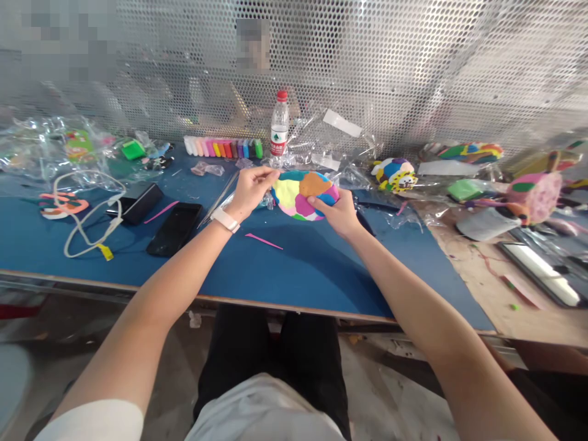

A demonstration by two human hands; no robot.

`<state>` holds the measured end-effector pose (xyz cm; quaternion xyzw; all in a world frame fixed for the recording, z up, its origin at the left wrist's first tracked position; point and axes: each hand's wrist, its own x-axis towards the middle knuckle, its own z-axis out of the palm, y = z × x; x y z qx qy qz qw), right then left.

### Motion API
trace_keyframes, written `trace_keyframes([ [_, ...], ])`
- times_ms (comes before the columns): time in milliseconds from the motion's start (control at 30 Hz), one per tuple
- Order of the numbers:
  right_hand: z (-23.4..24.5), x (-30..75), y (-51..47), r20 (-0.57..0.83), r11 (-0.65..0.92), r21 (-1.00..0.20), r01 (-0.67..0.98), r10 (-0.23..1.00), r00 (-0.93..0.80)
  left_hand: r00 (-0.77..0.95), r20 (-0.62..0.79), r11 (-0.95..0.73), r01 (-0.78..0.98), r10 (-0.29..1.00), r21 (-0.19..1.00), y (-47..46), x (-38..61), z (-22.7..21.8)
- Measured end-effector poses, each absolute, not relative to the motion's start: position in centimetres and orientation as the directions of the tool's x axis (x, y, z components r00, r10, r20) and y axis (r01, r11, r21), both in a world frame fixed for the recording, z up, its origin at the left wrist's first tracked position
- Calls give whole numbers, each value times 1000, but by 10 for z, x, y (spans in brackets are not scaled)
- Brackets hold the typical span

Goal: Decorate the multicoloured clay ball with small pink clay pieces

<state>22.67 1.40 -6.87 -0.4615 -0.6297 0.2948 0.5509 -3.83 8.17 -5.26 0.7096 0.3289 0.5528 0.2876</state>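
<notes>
Above the blue table mat, I hold up a roundish piece covered in patches of coloured clay [290, 190], in yellow, orange, blue, purple and green. My right hand [342, 214] grips its right side, thumb pressed on the face and the other fingers behind. At the upper left edge, my left hand [252, 190] is closed in a pinch, with thumb and fingertips touching the rim. Beneath the piece, a thin pink modelling tool [264, 241] lies on the mat. Clear plastic wrapping partly shows behind my left fingers.
Behind stand a red-capped water bottle [279, 125] and a row of coloured clay packs [223, 147]. A black phone [175, 229], a black box [135, 203] and a white cable [73, 242] lie left. Rightward are a clay-covered figure [394, 174], a pink clay piece [535, 195] and crumpled plastic.
</notes>
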Motion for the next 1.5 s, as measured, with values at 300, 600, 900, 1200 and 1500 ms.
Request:
trace_keyframes([
  [300, -64, 223, 11, 419, 392, -884, 255, 906, 58, 145, 713, -725, 212, 686, 655, 73, -39, -45],
  [600, -72, 225, 16, 391, 375, -909, 183, 918, 64, 209, 782, -789, 365, 587, 494, 65, -43, -37],
  [900, -59, 223, 7, 397, 414, -859, 302, 910, -118, 419, 665, -785, 283, 619, 552, 61, -47, -28],
  [1200, -63, 227, 9, 456, 460, -799, 388, 883, -107, 507, 665, -835, 378, 549, 400, 65, -47, -34],
  [1500, -35, 265, 15, 264, 448, -827, 340, 843, -469, 694, 580, -905, 328, 426, 272, 51, -41, -38],
])
